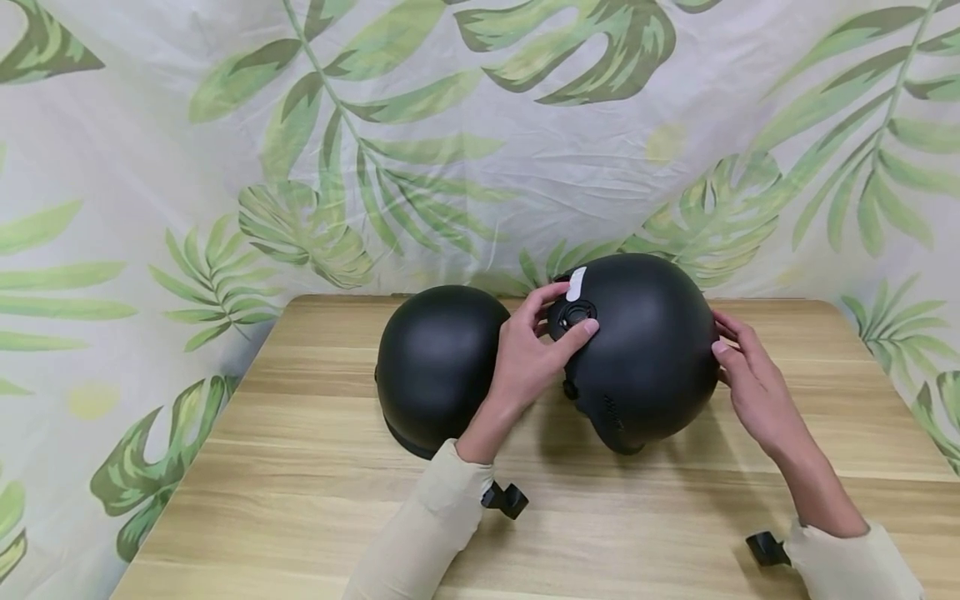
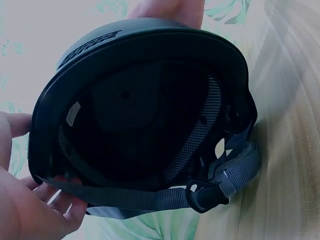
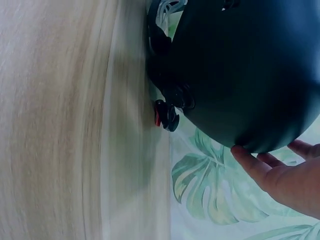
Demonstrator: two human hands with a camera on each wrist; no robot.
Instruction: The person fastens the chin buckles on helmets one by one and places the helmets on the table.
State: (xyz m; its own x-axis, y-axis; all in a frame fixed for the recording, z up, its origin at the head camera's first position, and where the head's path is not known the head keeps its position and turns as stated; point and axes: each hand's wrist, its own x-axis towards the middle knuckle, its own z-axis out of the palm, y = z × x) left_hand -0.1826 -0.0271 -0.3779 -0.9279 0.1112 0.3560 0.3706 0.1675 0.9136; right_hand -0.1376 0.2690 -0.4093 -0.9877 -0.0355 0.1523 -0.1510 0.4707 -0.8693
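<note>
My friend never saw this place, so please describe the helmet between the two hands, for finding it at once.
Find the wooden table before the leaf-patterned cloth; in the head view, look right of centre. The left hand grips, and the right hand touches, the tilted black helmet. Unlike the other black helmet to its left, it shows a white patch near its rim.

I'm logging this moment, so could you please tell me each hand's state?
Left hand: closed, gripping the edge of the black helmet with the white patch.
Right hand: open, fingers against that helmet's rounded shell.
</note>
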